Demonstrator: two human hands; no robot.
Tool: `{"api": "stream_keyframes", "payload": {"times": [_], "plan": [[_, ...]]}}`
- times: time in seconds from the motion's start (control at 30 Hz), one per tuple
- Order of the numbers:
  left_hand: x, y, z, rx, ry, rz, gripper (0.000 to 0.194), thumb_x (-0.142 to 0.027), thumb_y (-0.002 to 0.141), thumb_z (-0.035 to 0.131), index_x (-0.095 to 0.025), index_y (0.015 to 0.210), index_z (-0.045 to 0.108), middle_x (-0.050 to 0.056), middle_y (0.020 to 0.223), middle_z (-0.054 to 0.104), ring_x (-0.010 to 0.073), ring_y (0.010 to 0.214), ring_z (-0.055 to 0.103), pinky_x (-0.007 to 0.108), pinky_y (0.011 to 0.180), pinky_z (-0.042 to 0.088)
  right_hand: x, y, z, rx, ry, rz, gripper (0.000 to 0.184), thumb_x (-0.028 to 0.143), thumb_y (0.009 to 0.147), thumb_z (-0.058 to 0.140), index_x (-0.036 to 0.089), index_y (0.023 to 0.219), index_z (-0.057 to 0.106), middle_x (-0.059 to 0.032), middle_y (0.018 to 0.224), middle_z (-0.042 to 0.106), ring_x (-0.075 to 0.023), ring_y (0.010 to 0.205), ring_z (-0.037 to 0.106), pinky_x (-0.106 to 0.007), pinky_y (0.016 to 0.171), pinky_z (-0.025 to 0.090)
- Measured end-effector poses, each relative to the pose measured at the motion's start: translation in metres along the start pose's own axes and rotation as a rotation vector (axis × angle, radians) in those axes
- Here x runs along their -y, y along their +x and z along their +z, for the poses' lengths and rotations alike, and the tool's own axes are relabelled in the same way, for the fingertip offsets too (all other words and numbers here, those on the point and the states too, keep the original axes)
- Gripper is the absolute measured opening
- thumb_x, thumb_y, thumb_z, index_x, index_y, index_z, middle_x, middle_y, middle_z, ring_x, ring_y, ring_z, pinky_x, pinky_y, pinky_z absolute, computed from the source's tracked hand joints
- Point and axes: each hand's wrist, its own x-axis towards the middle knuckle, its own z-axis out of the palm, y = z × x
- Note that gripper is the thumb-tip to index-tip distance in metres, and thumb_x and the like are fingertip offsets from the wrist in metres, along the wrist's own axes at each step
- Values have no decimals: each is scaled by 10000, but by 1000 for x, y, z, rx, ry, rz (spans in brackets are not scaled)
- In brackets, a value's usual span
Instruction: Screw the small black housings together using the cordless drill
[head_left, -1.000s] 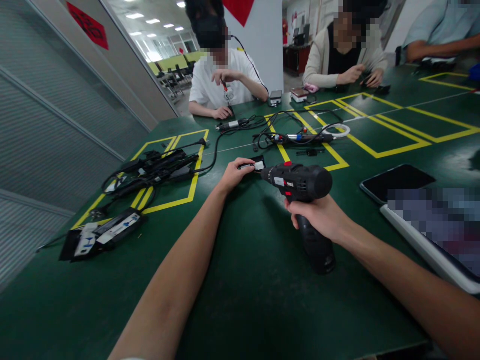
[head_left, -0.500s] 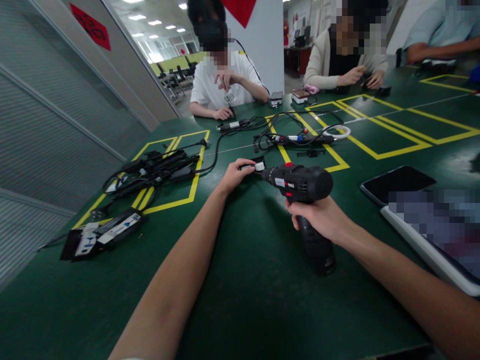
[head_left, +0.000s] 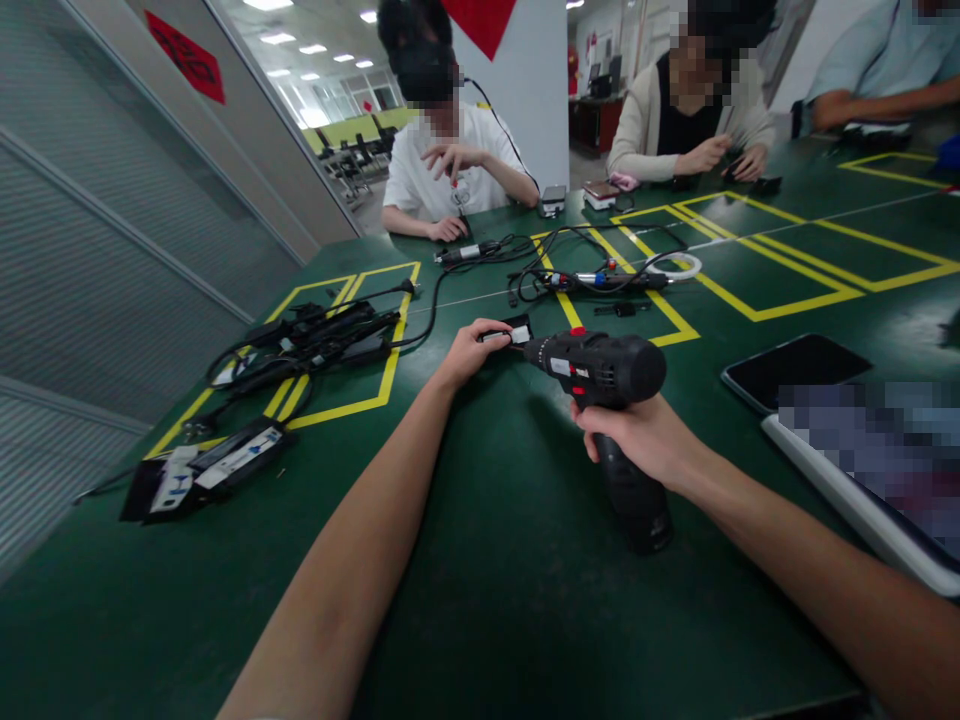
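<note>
My right hand (head_left: 630, 430) is wrapped round the handle of a black cordless drill (head_left: 600, 368) with red details. The drill lies nearly level, its chuck pointing left. Its tip meets, or comes very close to, a small black piece with a white label (head_left: 519, 334); I cannot tell whether they touch. My left hand (head_left: 476, 350) grips that piece from its left side, fingers over the top and thumb toward the drill's tip. Part of the piece is hidden under the fingers.
Black cables and adapters (head_left: 322, 335) are heaped at the left, with black labelled parts (head_left: 217, 465) nearer me. Farther off lie a cabled pen-like tool (head_left: 592, 280) and a white ring (head_left: 675, 265). A phone (head_left: 795, 370) and a tablet (head_left: 870, 490) rest at right. Co-workers sit across the table (head_left: 480, 600).
My hands, the drill and the labelled piece stay almost in place. Across the table, the co-worker in white has shifted the raised hand slightly.
</note>
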Motion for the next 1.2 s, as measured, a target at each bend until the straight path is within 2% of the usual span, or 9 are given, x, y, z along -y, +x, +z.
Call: {"api": "stream_keyframes", "payload": {"times": [1.2], "plan": [[3, 0, 0, -8, -44, -20, 334, -407, 737, 649, -209, 1003, 689, 51, 1096, 631, 212, 1043, 561, 348, 970, 403, 2, 0, 0, -6, -4, 19, 85, 197, 712, 553, 165, 759, 616, -8, 522, 592, -149, 507, 559, -279, 532, 413]]}}
